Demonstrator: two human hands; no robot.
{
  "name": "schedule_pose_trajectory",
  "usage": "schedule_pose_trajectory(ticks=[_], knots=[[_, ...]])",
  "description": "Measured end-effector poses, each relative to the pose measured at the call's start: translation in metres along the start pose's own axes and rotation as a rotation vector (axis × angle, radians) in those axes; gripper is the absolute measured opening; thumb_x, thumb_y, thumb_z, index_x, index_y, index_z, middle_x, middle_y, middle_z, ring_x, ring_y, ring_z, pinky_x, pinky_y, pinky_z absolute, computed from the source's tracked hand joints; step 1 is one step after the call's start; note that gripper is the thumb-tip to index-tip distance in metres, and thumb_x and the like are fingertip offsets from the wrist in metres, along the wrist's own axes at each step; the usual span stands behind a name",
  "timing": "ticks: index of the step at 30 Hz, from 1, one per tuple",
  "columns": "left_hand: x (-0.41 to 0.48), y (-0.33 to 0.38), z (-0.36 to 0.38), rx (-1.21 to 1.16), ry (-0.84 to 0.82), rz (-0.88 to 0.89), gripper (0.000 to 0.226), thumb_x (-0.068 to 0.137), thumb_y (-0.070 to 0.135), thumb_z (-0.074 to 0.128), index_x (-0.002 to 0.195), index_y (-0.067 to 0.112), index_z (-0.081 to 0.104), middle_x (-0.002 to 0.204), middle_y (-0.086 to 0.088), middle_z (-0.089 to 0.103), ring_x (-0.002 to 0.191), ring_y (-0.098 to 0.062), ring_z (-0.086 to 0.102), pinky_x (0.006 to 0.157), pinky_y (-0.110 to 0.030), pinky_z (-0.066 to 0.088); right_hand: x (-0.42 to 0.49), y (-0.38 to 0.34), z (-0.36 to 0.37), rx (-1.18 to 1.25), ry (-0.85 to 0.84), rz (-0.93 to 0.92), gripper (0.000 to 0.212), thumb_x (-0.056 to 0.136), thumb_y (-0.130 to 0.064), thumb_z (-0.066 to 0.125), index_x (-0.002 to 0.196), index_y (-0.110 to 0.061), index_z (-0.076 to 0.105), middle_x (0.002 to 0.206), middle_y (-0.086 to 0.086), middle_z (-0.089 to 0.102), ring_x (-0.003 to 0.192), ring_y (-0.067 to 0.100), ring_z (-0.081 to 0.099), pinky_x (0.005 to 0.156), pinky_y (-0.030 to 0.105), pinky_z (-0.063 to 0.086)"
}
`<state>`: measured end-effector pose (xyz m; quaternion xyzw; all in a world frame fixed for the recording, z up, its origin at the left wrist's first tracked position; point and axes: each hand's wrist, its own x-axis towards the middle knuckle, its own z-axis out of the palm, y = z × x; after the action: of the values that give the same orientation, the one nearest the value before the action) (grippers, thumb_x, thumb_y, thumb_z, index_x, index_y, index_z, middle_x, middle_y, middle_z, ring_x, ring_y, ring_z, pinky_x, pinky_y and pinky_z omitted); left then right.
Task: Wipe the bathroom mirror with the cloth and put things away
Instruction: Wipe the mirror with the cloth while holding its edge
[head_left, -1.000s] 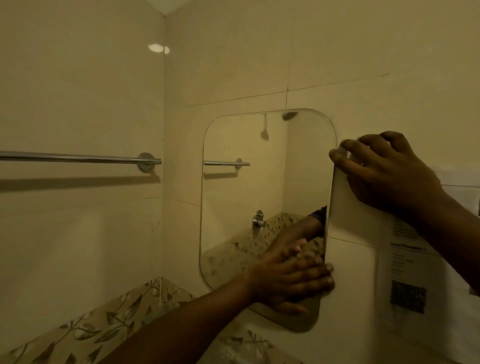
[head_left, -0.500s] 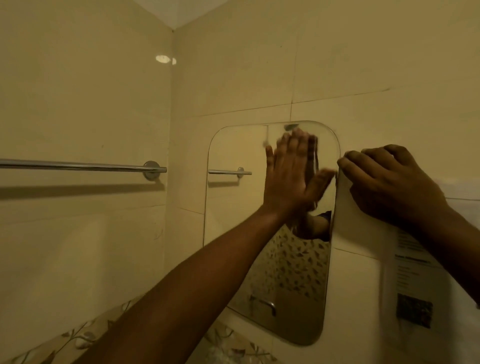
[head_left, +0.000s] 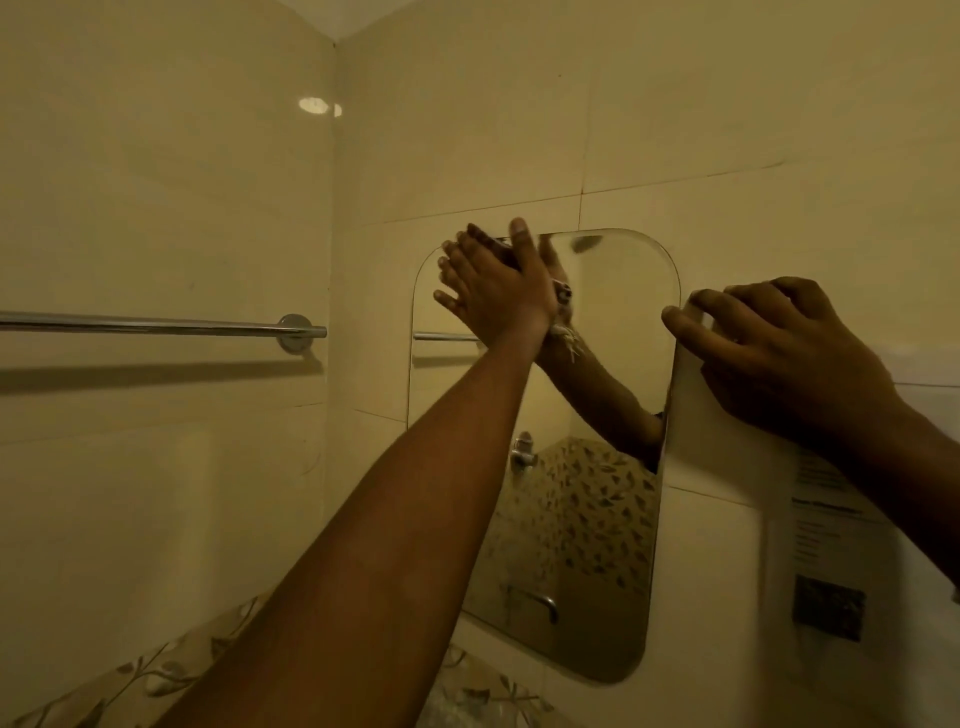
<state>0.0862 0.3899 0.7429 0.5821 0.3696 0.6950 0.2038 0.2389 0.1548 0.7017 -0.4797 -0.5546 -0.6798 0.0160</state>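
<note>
The rounded frameless mirror (head_left: 615, 332) hangs on the cream tiled wall. My left hand (head_left: 493, 291) is pressed flat on its top left corner, fingers spread. A pale scrap of cloth (head_left: 567, 339) peeks out below the palm, mostly hidden by the hand. My right hand (head_left: 779, 358) rests on the wall at the mirror's upper right edge, its bent fingertips on that edge. My left forearm crosses the lower left part of the glass and hides it.
A chrome towel rail (head_left: 156, 325) runs along the left wall at hand height. A printed paper notice (head_left: 826, 571) is stuck to the wall right of the mirror. A leaf-patterned tile band (head_left: 156, 670) runs below.
My left hand has swept from the mirror's bottom edge up to the top, then left to the top left corner. The right hand has stayed on the right edge.
</note>
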Motion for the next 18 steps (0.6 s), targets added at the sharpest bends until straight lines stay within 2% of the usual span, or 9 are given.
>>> schedule_pose_trajectory(ticks=[2, 4, 11, 18], knots=[[0.018, -0.016, -0.006, 0.006, 0.004, -0.099, 0.092, 0.101, 0.077, 0.012, 0.171, 0.016, 0.010, 0.179, -0.007, 0.006, 0.167, -0.025, -0.001, 0.130, -0.053, -0.014, 0.000, 0.001, 0.000, -0.010, -0.007, -0.008, 0.053, 0.098, -0.024, 0.041, 0.145, -0.007, 0.058, 0.134, 0.029, 0.062, 0.111, 0.048, 0.063, 0.095, 0.052, 0.040], [0.028, -0.031, -0.010, 0.005, 0.011, -0.151, 0.091, 0.102, 0.076, 0.012, 0.171, 0.017, 0.010, 0.180, -0.006, 0.005, 0.167, -0.025, -0.002, 0.128, -0.053, -0.017, 0.000, 0.000, 0.002, -0.020, 0.000, -0.018, 0.053, 0.098, -0.024, 0.042, 0.146, -0.007, 0.059, 0.134, 0.029, 0.063, 0.111, 0.048, 0.063, 0.095, 0.052, 0.040], [0.030, -0.049, -0.015, -0.035, 0.029, -0.194, 0.089, 0.103, 0.074, 0.013, 0.170, 0.016, 0.012, 0.179, -0.006, 0.008, 0.167, -0.024, -0.001, 0.127, -0.056, -0.018, -0.001, 0.001, 0.002, -0.011, 0.029, -0.016, 0.053, 0.100, -0.023, 0.041, 0.149, -0.008, 0.055, 0.135, 0.027, 0.061, 0.110, 0.046, 0.059, 0.094, 0.052, 0.038], [0.008, -0.104, -0.018, -0.010, 0.060, -0.220, 0.084, 0.105, 0.071, 0.016, 0.170, 0.017, 0.016, 0.178, -0.005, 0.015, 0.166, -0.023, 0.006, 0.131, -0.058, -0.011, 0.000, -0.001, -0.001, -0.030, 0.009, -0.010, 0.054, 0.098, -0.021, 0.044, 0.149, -0.007, 0.055, 0.133, 0.030, 0.061, 0.110, 0.048, 0.059, 0.094, 0.051, 0.037]])
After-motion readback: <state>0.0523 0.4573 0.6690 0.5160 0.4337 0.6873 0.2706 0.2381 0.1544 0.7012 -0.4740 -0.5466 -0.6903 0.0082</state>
